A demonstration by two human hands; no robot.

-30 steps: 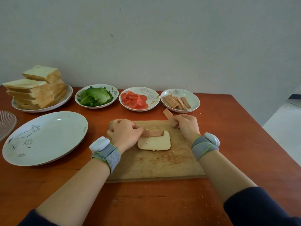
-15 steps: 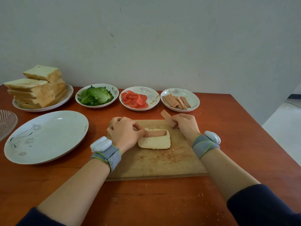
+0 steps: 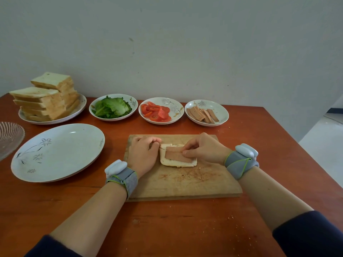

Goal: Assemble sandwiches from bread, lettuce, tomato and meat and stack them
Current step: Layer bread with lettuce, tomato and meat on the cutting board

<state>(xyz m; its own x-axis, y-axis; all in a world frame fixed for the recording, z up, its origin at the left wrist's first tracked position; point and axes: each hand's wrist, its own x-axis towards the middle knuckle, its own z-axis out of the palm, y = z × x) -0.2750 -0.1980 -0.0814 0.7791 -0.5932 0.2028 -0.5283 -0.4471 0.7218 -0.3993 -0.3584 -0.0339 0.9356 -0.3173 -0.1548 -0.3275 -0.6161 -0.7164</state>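
A bread slice [image 3: 178,163] lies on the wooden cutting board [image 3: 185,182] with two meat slices [image 3: 174,155] side by side on top. My right hand [image 3: 203,148] pinches the right end of the nearer meat slice, low on the bread. My left hand [image 3: 143,154] rests on the board with its fingers curled, fingertips at the bread's far left corner and clear of the meat. Along the back stand a plate of stacked bread [image 3: 46,102], a dish of lettuce [image 3: 112,107], a dish of tomato slices [image 3: 156,113] and a dish of meat slices [image 3: 203,114].
A large white plate [image 3: 57,152] with nothing on it sits left of the board. A clear ribbed glass dish [image 3: 9,134] is cut off by the left edge. The table's right edge drops to a pale floor. Bare tabletop lies in front of the board.
My right hand brought its meat slice from the board's far edge down onto the bread beside the first slice. My left hand let go of the first slice and drew back to the bread's edge.
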